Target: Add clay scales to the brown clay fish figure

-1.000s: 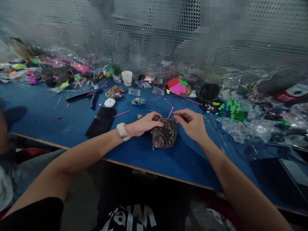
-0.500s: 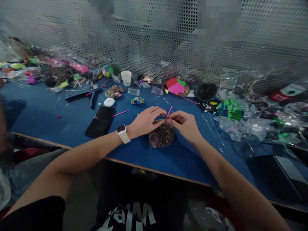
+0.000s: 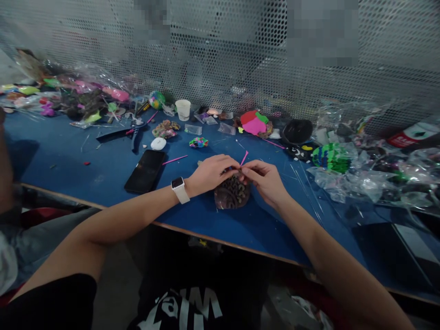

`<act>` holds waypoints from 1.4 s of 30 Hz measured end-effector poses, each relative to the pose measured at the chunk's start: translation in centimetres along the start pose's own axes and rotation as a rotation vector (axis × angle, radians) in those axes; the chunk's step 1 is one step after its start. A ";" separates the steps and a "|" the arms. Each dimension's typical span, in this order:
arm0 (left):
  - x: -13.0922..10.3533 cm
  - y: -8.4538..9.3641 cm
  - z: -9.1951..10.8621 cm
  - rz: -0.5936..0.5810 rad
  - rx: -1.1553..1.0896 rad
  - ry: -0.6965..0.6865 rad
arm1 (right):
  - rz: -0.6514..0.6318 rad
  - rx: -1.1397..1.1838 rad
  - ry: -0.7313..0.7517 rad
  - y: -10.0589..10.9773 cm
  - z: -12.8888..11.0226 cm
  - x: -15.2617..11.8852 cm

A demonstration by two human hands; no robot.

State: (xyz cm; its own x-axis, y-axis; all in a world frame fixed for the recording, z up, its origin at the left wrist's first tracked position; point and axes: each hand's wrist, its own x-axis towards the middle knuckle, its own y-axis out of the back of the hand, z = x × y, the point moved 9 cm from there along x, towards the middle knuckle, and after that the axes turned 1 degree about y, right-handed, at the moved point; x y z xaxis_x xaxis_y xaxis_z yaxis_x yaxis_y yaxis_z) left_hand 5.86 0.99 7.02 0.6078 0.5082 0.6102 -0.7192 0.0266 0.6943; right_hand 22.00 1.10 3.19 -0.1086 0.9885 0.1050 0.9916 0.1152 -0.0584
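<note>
A dark brown lump with curled, raised pieces (image 3: 232, 195) rests on the blue table below my fingers. My left hand (image 3: 216, 174), with a white watch (image 3: 180, 190) on its wrist, reaches over the lump's upper left, its fingertips pressed together at the top edge. At the upper right, my right hand (image 3: 264, 181) pinches with thumb and forefinger, and a pink stick (image 3: 244, 158) points up between the two hands. Whatever lies between the fingertips of either hand is too small to make out.
A black phone (image 3: 145, 171), a white case (image 3: 158, 144) and blue-handled pliers (image 3: 136, 135) lie to the left. Behind stand a white cup (image 3: 183, 110) and colourful clay pieces (image 3: 254, 123). Plastic bags (image 3: 364, 178) crowd the right. Another person's arm (image 3: 6, 165) is at far left.
My left fingertips have closed together and come nearer to my right fingertips above the brown lump. The whole view has shifted slightly.
</note>
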 end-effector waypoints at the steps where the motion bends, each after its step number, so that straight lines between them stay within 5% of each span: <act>1: 0.0 0.0 0.0 0.001 -0.006 0.009 | 0.009 0.003 -0.001 0.0 0.0 0.0; 42: 0.0 -0.2 -0.3 -0.024 -0.009 0.050 | 0.007 0.035 -0.072 -0.3 0.6 0.0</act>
State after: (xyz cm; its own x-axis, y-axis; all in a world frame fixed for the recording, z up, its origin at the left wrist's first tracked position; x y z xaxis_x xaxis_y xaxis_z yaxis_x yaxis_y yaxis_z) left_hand 5.91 1.22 6.71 0.6076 0.5494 0.5735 -0.7077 0.0467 0.7050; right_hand 21.69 1.09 2.63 -0.1079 0.9936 0.0328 0.9894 0.1105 -0.0941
